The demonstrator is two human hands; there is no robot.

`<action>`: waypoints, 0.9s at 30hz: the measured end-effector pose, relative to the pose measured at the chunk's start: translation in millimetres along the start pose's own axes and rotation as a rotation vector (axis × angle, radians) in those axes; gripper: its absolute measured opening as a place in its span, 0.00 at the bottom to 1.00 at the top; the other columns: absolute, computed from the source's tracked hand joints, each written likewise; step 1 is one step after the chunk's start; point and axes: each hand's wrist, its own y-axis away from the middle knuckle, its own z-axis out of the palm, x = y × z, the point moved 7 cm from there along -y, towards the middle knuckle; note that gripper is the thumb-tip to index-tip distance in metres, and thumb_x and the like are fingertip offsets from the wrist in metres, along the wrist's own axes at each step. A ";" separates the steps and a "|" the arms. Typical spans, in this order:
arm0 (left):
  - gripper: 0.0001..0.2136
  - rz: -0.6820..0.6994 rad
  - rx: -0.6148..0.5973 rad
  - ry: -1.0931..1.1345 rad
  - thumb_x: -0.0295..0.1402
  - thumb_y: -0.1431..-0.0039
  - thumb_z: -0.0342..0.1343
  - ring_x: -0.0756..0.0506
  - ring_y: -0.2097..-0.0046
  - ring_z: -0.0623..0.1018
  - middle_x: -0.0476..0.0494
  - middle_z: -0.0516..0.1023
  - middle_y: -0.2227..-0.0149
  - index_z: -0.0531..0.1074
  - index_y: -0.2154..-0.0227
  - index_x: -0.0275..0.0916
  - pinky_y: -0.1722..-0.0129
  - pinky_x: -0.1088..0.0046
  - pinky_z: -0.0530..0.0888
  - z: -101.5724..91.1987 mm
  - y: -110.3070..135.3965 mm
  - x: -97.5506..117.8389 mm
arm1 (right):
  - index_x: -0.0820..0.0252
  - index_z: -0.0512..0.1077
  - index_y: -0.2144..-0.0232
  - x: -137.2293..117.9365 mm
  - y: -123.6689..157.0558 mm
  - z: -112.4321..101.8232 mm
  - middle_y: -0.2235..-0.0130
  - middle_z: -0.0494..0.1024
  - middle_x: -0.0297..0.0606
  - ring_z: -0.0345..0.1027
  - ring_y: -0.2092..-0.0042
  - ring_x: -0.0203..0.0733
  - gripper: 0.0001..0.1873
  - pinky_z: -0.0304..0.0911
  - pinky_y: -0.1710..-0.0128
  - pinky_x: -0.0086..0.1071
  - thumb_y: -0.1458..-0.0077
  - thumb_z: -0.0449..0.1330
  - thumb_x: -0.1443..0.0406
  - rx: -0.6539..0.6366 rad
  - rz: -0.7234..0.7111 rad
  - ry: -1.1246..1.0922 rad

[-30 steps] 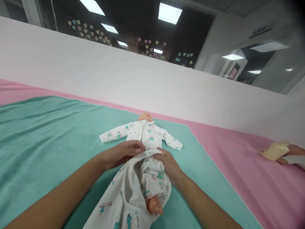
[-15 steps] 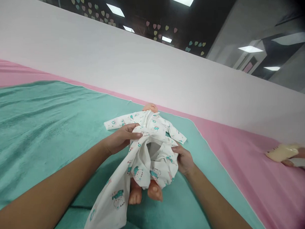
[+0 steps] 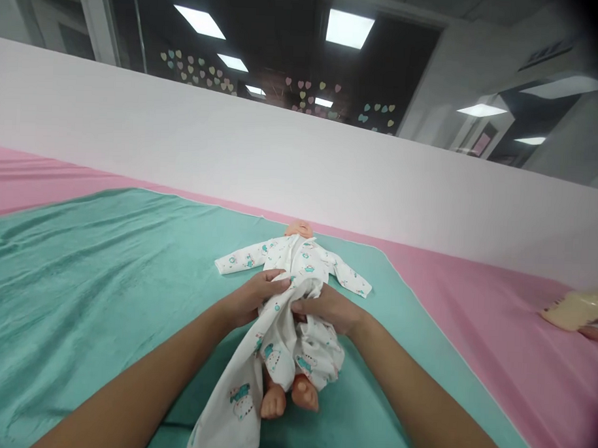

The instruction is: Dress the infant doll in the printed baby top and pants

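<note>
A baby doll (image 3: 299, 229) lies on its back, its head toward the wall and its bare feet (image 3: 289, 399) toward me. It wears a white printed shirt (image 3: 305, 255) with the sleeves spread out. White printed pants (image 3: 275, 354) are bunched around its legs, one pant leg trailing toward me on the left. My left hand (image 3: 257, 294) is closed on the waistband at the doll's left-hand side in view. My right hand (image 3: 328, 308) reaches across the waist, fingers closed on the pants fabric near the middle opening. Some right fingertips are hidden in the folds.
A teal blanket (image 3: 130, 290) with wrinkles lies over a pink sheet (image 3: 454, 288). A low white wall (image 3: 262, 157) runs along the far side, with dark glass above. At the right edge lies a pale yellow object (image 3: 573, 311), partly cut off.
My right hand has moved from the right side of the pants inward to the middle of the waist. My left hand keeps its hold. The view has tilted up slightly.
</note>
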 end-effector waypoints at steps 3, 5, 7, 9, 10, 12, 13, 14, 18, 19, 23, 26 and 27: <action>0.16 -0.059 -0.010 0.056 0.41 0.54 0.61 0.52 0.77 0.69 0.43 0.72 0.76 0.71 0.71 0.31 0.77 0.78 0.65 -10.3 1.3 -5.3 | 0.62 0.65 0.82 10.1 -3.4 -9.1 0.82 0.62 0.28 0.57 0.78 0.30 0.12 0.58 0.74 0.27 0.56 0.62 0.62 0.048 -0.083 -0.373; 0.17 -0.066 -0.041 0.083 0.38 0.57 0.63 0.50 0.74 0.71 0.42 0.74 0.73 0.72 0.67 0.30 0.75 0.78 0.67 -12.4 1.4 -6.8 | 0.62 0.65 0.83 14.3 -2.0 -17.4 0.80 0.65 0.31 0.61 0.74 0.31 0.11 0.61 0.68 0.28 0.55 0.60 0.63 0.065 -0.144 -0.528; 0.17 -0.041 -0.065 0.098 0.33 0.59 0.63 0.48 0.70 0.74 0.41 0.75 0.69 0.72 0.63 0.32 0.70 0.76 0.68 -10.0 0.9 -5.1 | 0.62 0.69 0.79 14.0 0.0 -21.6 0.75 0.70 0.34 0.65 0.69 0.35 0.09 0.63 0.63 0.31 0.54 0.59 0.61 0.072 -0.183 -0.541; 0.17 -0.015 -0.055 0.096 0.31 0.58 0.63 0.47 0.70 0.74 0.41 0.76 0.69 0.72 0.62 0.32 0.68 0.74 0.69 -4.8 0.1 -2.2 | 0.63 0.72 0.74 12.4 0.7 -14.7 0.71 0.73 0.38 0.67 0.68 0.38 0.16 0.63 0.63 0.34 0.53 0.58 0.54 0.026 -0.151 -0.442; 0.16 -0.013 -0.046 0.089 0.31 0.57 0.62 0.47 0.71 0.74 0.41 0.76 0.71 0.72 0.63 0.31 0.69 0.74 0.69 -1.4 -0.1 -1.3 | 0.63 0.72 0.72 11.8 0.7 -8.1 0.71 0.73 0.39 0.67 0.69 0.39 0.20 0.64 0.65 0.36 0.54 0.58 0.51 -0.005 -0.113 -0.364; 0.14 -0.024 -0.026 0.059 0.30 0.56 0.62 0.47 0.73 0.73 0.41 0.75 0.73 0.72 0.64 0.31 0.71 0.73 0.69 5.2 -0.3 -0.4 | 0.64 0.72 0.70 10.8 0.8 2.4 0.72 0.74 0.39 0.67 0.72 0.40 0.24 0.64 0.70 0.35 0.56 0.59 0.47 0.014 -0.040 -0.177; 0.14 -0.025 -0.014 0.047 0.30 0.56 0.62 0.47 0.74 0.73 0.41 0.75 0.73 0.72 0.65 0.31 0.72 0.73 0.69 7.6 -0.3 0.2 | 0.63 0.72 0.68 8.8 1.0 4.6 0.73 0.74 0.39 0.67 0.73 0.39 0.24 0.63 0.71 0.34 0.57 0.60 0.48 0.067 -0.025 -0.090; 0.14 -0.019 0.000 0.040 0.30 0.56 0.62 0.47 0.74 0.73 0.41 0.75 0.73 0.72 0.64 0.31 0.72 0.73 0.69 8.7 -0.4 1.0 | 0.63 0.72 0.68 5.6 1.5 4.9 0.73 0.75 0.38 0.67 0.73 0.39 0.22 0.63 0.71 0.33 0.58 0.62 0.50 0.137 -0.028 -0.028; 0.14 0.019 0.075 0.085 0.35 0.50 0.58 0.47 0.74 0.74 0.39 0.76 0.74 0.73 0.63 0.30 0.72 0.74 0.70 -0.5 -1.6 2.9 | 0.65 0.71 0.77 -2.0 1.4 0.5 0.79 0.72 0.35 0.65 0.76 0.35 0.13 0.61 0.73 0.30 0.58 0.64 0.58 0.270 -0.038 -0.045; 0.14 0.009 0.088 0.098 0.37 0.49 0.57 0.47 0.75 0.73 0.39 0.76 0.74 0.73 0.64 0.29 0.73 0.74 0.70 -4.5 -2.2 1.6 | 0.65 0.70 0.80 -1.6 0.4 -3.0 0.80 0.71 0.34 0.64 0.77 0.34 0.12 0.60 0.75 0.29 0.59 0.63 0.60 0.277 -0.037 -0.091; 0.15 0.004 0.099 0.091 0.32 0.51 0.59 0.47 0.73 0.74 0.37 0.77 0.69 0.72 0.60 0.30 0.71 0.74 0.70 -14.9 -4.3 -1.0 | 0.63 0.71 0.76 -1.9 -1.8 -21.4 0.77 0.73 0.33 0.65 0.76 0.33 0.06 0.62 0.74 0.28 0.61 0.62 0.66 0.316 -0.111 -0.342; 0.18 0.032 0.088 0.069 0.30 0.53 0.60 0.47 0.70 0.74 0.38 0.77 0.67 0.71 0.57 0.32 0.68 0.73 0.71 -12.4 -3.9 1.2 | 0.63 0.72 0.72 -2.4 -1.3 -19.5 0.73 0.75 0.36 0.67 0.72 0.37 0.12 0.63 0.72 0.30 0.57 0.61 0.60 0.258 -0.100 -0.432; 0.19 0.027 0.074 0.056 0.29 0.54 0.61 0.47 0.70 0.74 0.39 0.77 0.67 0.71 0.56 0.32 0.68 0.73 0.71 -9.5 -3.4 1.5 | 0.64 0.72 0.71 -3.6 -0.4 -17.2 0.72 0.75 0.38 0.68 0.72 0.37 0.14 0.64 0.72 0.31 0.56 0.61 0.57 0.246 -0.092 -0.421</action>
